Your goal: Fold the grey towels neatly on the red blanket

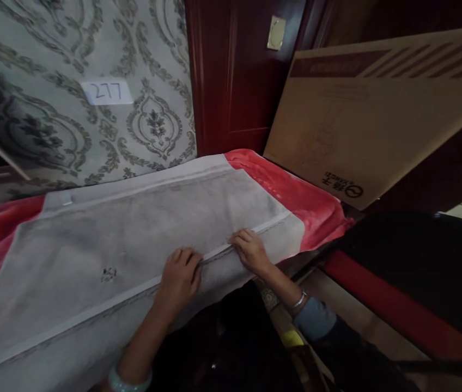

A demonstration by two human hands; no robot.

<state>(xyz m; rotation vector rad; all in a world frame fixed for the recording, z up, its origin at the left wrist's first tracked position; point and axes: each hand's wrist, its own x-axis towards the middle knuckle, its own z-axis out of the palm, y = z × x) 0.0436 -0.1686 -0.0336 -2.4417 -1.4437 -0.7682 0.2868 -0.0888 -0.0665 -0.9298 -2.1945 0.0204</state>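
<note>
A long piece of grey cloth lies spread out in front of me, with red plush cloth showing at its right and left ends. Along its near side runs a pale strip with a dark, uneven line beside it. My left hand is closed at this strip, its fingers bent down onto the cloth. A short way to the right, my right hand grips the same strip between bent fingers and thumb. A small dark patterned mark shows on the grey cloth.
Behind the cloth stand a patterned wall with a paper label reading 277 and a dark red door panel. A large cardboard box leans at the right. Below it is a black-topped surface with a red edge.
</note>
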